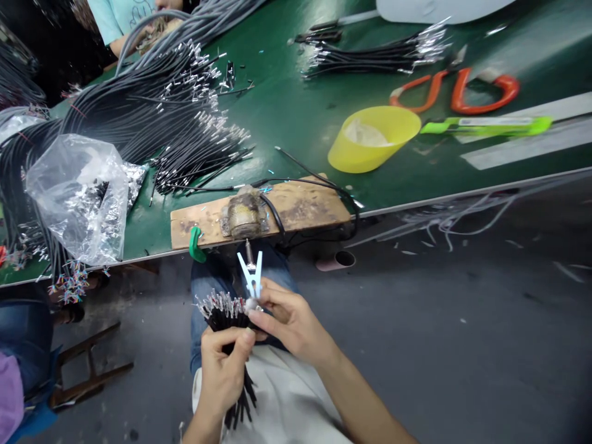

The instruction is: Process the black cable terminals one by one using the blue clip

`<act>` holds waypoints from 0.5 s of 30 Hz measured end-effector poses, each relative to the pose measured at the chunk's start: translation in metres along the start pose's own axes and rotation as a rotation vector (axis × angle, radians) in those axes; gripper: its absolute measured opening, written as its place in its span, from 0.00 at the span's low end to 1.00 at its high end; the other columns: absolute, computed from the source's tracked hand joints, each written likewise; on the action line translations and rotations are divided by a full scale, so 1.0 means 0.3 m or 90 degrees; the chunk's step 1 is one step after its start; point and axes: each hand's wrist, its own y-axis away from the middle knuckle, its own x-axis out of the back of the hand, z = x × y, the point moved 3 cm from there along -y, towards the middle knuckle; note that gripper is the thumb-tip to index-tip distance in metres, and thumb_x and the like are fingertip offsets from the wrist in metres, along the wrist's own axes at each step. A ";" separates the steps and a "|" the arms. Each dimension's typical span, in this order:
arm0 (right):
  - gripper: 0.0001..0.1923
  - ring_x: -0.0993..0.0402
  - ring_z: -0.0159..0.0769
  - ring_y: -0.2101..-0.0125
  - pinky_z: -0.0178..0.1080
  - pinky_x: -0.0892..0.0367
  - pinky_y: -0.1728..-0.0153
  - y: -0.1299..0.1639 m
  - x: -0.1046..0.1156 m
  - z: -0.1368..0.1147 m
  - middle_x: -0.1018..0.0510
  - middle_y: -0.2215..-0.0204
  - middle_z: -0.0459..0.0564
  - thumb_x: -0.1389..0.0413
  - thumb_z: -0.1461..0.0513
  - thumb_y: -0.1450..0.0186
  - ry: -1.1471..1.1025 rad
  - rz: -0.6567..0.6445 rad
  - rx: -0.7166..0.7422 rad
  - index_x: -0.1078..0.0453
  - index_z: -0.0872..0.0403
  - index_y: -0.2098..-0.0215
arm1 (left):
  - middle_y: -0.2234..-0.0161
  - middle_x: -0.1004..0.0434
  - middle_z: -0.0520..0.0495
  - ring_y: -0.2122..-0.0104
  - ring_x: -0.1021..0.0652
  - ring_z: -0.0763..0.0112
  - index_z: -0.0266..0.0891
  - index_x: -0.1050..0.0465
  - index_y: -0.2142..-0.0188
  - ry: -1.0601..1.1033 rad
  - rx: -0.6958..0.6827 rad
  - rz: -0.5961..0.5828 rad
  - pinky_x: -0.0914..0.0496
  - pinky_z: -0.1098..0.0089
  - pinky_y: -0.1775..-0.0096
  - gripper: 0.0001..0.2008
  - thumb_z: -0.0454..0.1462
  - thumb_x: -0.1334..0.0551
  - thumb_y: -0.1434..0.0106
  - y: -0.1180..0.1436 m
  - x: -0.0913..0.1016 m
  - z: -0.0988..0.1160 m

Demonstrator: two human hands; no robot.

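A bundle of short black cables with silvery stripped ends hangs over my lap, gripped near its top by my left hand. At the right edge of those ends, my right hand is closed in a pinch around a small greyish piece at its fingertips; its kind is unclear. Just above these fingertips a light blue clothespin sits at the end of a metal shaft. That shaft sticks out of a small grimy motor, which is mounted on a wooden board at the table edge.
Grey cables with silvery ends heap on the green table, beside a clear plastic bag. A green clamp grips the board. Rightward lie a yellow cup, orange-handled scissors and another cable bundle. A person sits opposite.
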 end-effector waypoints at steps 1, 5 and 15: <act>0.10 0.36 0.32 0.74 0.35 0.37 0.73 0.000 0.001 0.001 0.35 0.76 0.46 0.44 0.58 0.42 0.000 0.004 -0.005 0.33 0.55 0.77 | 0.80 0.21 0.49 0.75 0.24 0.64 0.42 0.20 0.73 0.005 -0.001 0.007 0.31 0.67 0.67 0.08 0.39 0.38 0.45 0.002 -0.001 -0.003; 0.13 0.39 0.30 0.78 0.34 0.40 0.78 0.011 -0.009 0.001 0.39 0.79 0.44 0.46 0.62 0.40 0.053 0.087 0.055 0.39 0.54 0.81 | 0.76 0.20 0.48 0.72 0.23 0.63 0.42 0.20 0.76 -0.011 -0.008 0.079 0.31 0.66 0.65 0.04 0.37 0.36 0.49 0.015 -0.004 -0.014; 0.16 0.40 0.36 0.73 0.38 0.38 0.73 0.047 -0.037 -0.039 0.32 0.74 0.48 0.51 0.77 0.46 0.454 0.180 0.413 0.36 0.51 0.67 | 0.81 0.26 0.50 0.77 0.28 0.68 0.37 0.21 0.76 -0.025 0.007 -0.002 0.33 0.69 0.68 0.17 0.40 0.46 0.38 -0.013 -0.022 -0.028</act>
